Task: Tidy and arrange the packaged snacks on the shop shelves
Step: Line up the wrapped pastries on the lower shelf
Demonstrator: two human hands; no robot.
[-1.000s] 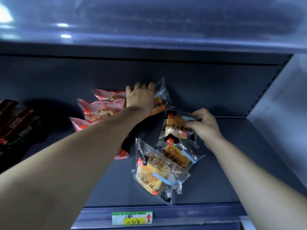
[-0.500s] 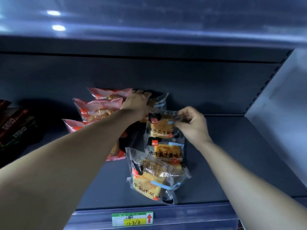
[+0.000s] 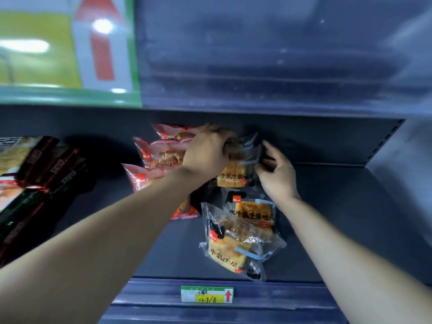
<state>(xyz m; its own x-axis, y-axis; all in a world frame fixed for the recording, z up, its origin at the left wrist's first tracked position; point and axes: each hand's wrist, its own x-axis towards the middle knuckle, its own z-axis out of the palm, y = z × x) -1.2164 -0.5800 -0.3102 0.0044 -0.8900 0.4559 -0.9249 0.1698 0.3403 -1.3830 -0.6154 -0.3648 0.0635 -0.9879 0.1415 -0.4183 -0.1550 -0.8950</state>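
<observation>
A small green and yellow price label sits on the blue front rail of a dark grey shelf. Two bare forearms reach in over the rail.

Just behind the rail lies a clear front packet of golden layered toast, tilted. It overlaps a second packet of the same kind behind it. A third packet follows, so the three form a line running towards the back.

To their left is a row of three pink packets, partly hidden by the left forearm. Dark packets are piled well apart at the far left.

At the rear, both hands meet on a back packet, which stands close to the back wall behind the third one. The left hand grips its top left, fingers curled together over it. The right hand takes its right edge, forefinger above and thumb below, the other fingers loosely bent.

Above, blurred, a large yellow label with a red arrow fronts the next shelf up.
</observation>
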